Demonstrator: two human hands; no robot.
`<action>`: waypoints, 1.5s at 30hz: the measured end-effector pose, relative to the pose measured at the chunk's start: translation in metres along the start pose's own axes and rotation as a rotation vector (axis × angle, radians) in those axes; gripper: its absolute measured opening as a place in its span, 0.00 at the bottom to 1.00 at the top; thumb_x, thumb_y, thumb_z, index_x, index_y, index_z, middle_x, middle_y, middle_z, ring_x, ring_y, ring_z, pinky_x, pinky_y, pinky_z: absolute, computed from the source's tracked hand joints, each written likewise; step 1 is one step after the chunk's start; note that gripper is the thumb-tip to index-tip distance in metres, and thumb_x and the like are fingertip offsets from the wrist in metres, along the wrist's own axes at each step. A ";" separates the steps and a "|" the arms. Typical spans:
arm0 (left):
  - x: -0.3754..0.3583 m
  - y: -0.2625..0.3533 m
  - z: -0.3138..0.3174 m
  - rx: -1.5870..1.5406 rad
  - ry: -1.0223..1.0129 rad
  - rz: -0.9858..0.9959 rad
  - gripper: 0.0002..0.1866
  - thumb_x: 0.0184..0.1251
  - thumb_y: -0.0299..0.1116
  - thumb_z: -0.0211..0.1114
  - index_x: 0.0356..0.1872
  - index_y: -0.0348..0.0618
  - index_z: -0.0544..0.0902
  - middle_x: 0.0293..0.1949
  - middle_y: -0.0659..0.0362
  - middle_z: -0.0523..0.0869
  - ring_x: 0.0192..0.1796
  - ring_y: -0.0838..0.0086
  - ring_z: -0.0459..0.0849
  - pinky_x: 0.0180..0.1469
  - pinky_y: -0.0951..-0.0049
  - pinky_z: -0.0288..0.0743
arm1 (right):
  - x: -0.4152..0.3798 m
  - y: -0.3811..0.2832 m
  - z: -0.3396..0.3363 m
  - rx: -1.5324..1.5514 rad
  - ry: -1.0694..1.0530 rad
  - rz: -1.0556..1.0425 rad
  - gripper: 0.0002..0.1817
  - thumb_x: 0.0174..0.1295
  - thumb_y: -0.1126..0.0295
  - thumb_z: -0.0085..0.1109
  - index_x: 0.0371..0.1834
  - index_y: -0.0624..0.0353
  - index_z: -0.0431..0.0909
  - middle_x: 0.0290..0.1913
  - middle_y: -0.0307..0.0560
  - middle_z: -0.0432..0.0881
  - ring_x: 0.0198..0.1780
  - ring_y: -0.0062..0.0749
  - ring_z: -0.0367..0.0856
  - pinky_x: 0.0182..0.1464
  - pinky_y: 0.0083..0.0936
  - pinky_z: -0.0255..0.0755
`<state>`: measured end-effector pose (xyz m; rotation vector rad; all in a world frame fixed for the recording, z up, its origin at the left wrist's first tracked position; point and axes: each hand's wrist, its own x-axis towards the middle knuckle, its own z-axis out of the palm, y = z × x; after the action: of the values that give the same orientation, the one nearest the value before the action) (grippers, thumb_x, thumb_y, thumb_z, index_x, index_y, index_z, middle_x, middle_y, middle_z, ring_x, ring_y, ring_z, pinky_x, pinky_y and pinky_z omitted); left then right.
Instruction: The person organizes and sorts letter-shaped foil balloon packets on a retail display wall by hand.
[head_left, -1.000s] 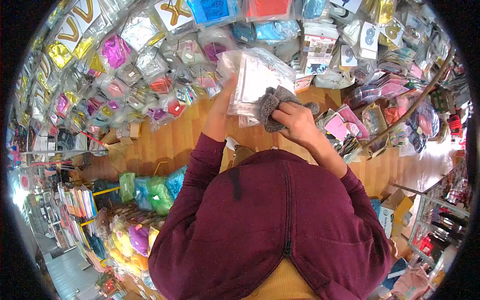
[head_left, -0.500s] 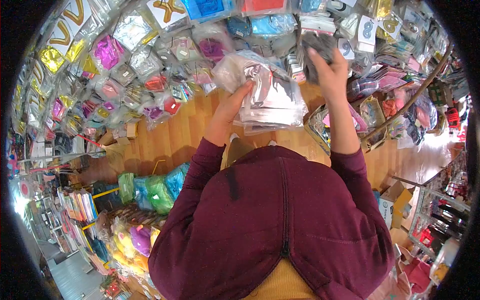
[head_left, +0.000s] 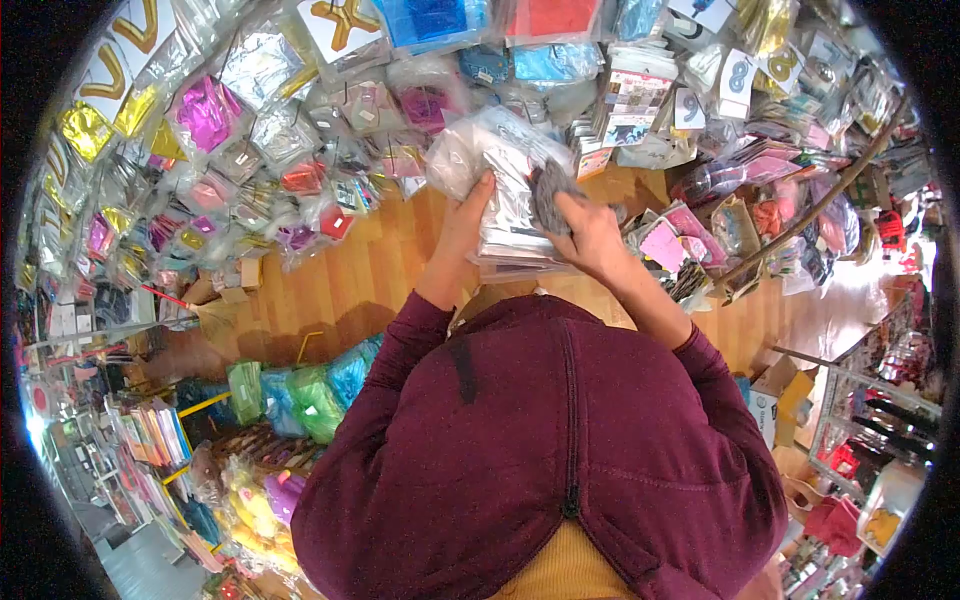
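Note:
My left hand (head_left: 468,222) grips the left side of a stack of clear plastic packets (head_left: 508,215) with shiny silver contents, held in front of my chest. A crumpled clear plastic part (head_left: 458,160) bulges at its upper left. In my right hand (head_left: 595,238) is a bunched dark grey cloth (head_left: 552,198), its fingers closed round it. The cloth lies against the right side of the packets and covers part of them.
Hanging packets of foil items crowd the wall ahead, among them a purple packet (head_left: 207,112) and a blue packet (head_left: 425,22). A wooden pole (head_left: 815,215) slants at the right. Behind my left arm are green bags (head_left: 318,405); a cardboard box (head_left: 790,395) stands at the right.
My right hand has come down and left with the grey cloth, from beside the hanging packets onto the stack. My left hand keeps its hold on the packets.

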<state>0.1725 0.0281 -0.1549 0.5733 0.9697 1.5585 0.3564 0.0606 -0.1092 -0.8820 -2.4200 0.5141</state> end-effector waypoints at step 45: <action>0.026 0.014 -0.060 0.499 -0.153 -0.087 0.20 0.65 0.40 0.48 0.52 0.36 0.71 0.49 0.58 0.75 0.50 0.75 0.73 0.50 0.77 0.67 | 0.078 -0.031 0.049 0.222 0.056 -0.110 0.17 0.52 0.67 0.58 0.41 0.67 0.72 0.56 0.54 0.68 0.55 0.46 0.68 0.55 0.35 0.63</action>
<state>0.1108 0.0368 -0.1799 0.9690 1.2537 1.1744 0.2614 0.0822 -0.1072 -0.6572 -2.2909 0.6913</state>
